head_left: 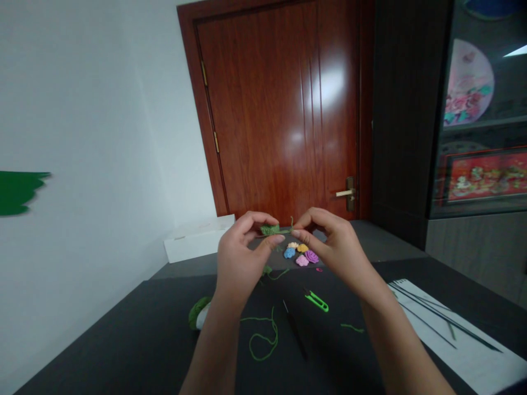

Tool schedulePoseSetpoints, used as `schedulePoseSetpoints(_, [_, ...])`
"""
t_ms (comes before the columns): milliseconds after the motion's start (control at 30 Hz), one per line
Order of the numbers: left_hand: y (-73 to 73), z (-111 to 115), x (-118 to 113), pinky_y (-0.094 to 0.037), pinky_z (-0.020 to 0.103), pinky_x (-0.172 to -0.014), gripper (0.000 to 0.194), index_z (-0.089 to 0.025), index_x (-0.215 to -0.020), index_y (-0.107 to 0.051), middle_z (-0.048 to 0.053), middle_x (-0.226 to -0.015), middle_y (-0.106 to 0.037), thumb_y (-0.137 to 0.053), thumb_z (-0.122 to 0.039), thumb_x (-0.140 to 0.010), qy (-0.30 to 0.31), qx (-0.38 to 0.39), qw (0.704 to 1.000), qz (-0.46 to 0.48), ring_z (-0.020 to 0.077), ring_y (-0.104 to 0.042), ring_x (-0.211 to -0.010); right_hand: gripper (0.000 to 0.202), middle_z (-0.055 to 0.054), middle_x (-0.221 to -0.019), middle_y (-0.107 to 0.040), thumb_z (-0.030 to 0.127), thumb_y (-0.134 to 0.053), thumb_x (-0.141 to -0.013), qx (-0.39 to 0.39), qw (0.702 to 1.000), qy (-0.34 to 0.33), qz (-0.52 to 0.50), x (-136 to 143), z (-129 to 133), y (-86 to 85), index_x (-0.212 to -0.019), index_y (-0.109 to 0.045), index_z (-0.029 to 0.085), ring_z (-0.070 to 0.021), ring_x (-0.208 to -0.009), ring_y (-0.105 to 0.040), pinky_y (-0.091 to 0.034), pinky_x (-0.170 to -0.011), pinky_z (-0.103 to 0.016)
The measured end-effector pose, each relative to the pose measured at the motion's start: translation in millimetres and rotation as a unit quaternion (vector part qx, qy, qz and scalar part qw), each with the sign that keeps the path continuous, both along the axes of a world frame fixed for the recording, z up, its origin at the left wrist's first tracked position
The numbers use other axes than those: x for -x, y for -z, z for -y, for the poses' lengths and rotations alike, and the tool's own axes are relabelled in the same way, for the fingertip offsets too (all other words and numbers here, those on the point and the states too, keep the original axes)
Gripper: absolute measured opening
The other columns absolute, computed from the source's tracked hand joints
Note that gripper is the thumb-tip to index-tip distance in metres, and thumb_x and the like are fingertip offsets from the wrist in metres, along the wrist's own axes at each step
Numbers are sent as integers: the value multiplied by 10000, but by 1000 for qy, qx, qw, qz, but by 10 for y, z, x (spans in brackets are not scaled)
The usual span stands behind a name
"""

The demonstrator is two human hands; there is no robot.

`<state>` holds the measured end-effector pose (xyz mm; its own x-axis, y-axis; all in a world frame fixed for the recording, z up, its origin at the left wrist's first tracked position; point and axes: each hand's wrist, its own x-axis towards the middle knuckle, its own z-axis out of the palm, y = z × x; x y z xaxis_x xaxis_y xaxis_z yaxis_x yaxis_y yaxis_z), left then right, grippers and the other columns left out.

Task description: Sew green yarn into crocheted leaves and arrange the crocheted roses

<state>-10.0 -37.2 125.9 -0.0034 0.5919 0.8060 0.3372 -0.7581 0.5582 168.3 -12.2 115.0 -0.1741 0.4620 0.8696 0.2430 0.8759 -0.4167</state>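
Between the fingers and thumb of my left hand (242,252) is a small green crocheted piece (269,230), raised above the table. A short green strand (285,231) runs from it to my right hand (329,241), whose thumb and forefinger pinch its end. A bit of the strand sticks up beside the right fingertips. Below the hands lie a black-handled crochet hook (294,329) and bright green thread snips (316,300). A loop of green yarn (263,356) curls on the table, and a green yarn ball (198,312) sits partly behind my left forearm.
Several crocheted flowers (302,260) lie beyond the hands, near a small pink ring (319,269). On the right, dark thin stems (444,312) rest on a white sheet (473,365). A white box (197,241) stands at the back left. A yarn scrap (352,328) lies near my right forearm.
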Motion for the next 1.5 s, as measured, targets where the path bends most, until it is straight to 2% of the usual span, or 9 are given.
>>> schedulePoseSetpoints(233, [-8, 32, -72, -595, 289, -758, 240, -184, -904, -652, 39, -888, -705, -781, -138, -707, 60, -2, 985, 164, 154, -686, -821, 248, 15, -711, -594, 408, -733, -835, 142, 968, -154, -140, 148, -71, 71, -779, -608, 202, -128, -645, -550, -418, -590, -246])
schedulePoseSetpoints(700, [-6, -7, -81, -554, 221, -718, 332, -173, -906, -620, -13, -784, -658, -816, -110, -646, 91, 25, 971, 220, 102, -643, -737, 274, 10, -704, -607, 434, -731, -825, 159, 965, -169, -126, 291, 6, 59, -735, -603, 209, -137, -629, -567, -464, -591, -266])
schedulePoseSetpoints(833, [23, -33, -115, -551, 245, -753, 304, -181, -906, -602, 6, -852, -680, -788, -125, -672, 75, 31, 975, 207, 114, -658, -775, 163, -31, -844, -676, 369, -692, -869, 90, 989, -78, -83, 139, 37, 17, -885, -663, 210, -175, -772, -624, -486, -704, -301])
schedulePoseSetpoints(933, [46, -39, -125, -548, 274, -753, 355, -205, -950, -577, -12, -797, -677, -780, -131, -668, 32, 33, 992, 119, 138, -667, -763, 150, -58, -926, -697, 330, -698, -870, 18, 997, 39, -68, 33, 99, -32, -977, -694, 225, -204, -850, -621, -474, -753, -325])
schedulePoseSetpoints(1000, [70, -46, -130, -544, 295, -757, 392, -223, -994, -540, -30, -743, -673, -760, -129, -683, 18, 42, 997, 54, 155, -678, -761, 113, -50, -900, -700, 304, -716, -855, 6, 998, 54, -28, 15, 118, -42, -942, -709, 233, -202, -836, -610, -458, -743, -320])
schedulePoseSetpoints(1100, [112, -78, -142, -535, 307, -743, 423, -238, -1035, -499, -40, -727, -686, -708, -88, -699, 11, 60, 998, -15, 163, -687, -748, 67, -23, -817, -693, 274, -728, -832, 42, 999, 28, 13, 53, 66, -4, -822, -686, 223, -178, -767, -596, -430, -690, -296])
schedulePoseSetpoints(1233, [133, -147, -162, -542, 311, -750, 402, -233, -1009, -510, -30, -745, -699, -710, -92, -690, 28, 66, 997, 4, 170, -699, -768, 239, -3, -691, -639, 389, -731, -799, 147, 986, -49, -62, 103, -98, 68, -723, -610, 198, -144, -639, -556, -401, -585, -263])
schedulePoseSetpoints(1367, [124, -178, -185, -549, 294, -767, 323, -209, -976, -542, -8, -769, -693, -723, -144, -716, 71, 73, 992, 78, 165, -696, -812, 444, 37, -573, -556, 566, -796, -663, 257, 937, -160, -173, 142, -209, 88, -690, -561, 190, -101, -518, -474, -369, -496, -228])
schedulePoseSetpoints(1500, [132, -176, -191, -541, 267, -715, 264, -194, -935, -562, 0, -764, -669, -714, -147, -724, 107, 102, 984, 95, 141, -667, -753, 483, 62, -516, -502, 549, -852, -577, 301, 895, -224, -242, 220, -231, 101, -661, -536, 193, -74, -465, -412, -318, -456, -207])
